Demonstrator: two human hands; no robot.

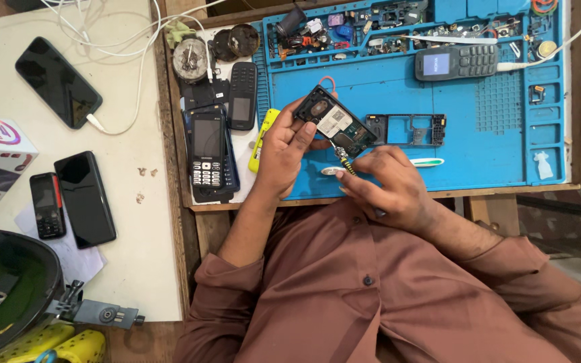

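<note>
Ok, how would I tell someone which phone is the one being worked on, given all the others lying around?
Start at the blue repair mat on the wooden bench. Above its near edge, the left hand holds up an opened keypad phone body, circuit board showing, while the right hand puts a small tool to it. It alone is off the surface and coverless.

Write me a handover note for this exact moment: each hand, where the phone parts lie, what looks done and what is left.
Left hand: holds the opened keypad phone above the blue repair mat, circuit board facing up.
Right hand: grips a small screwdriver, tip at the phone's lower edge.
Parts: a black phone frame lies on the mat just right of the phone; a grey keypad phone sits higher up.
Done: the phone is open, board exposed.
Left: work at the board's lower edge, by the look of it; the frame is not yet refitted.
</note>
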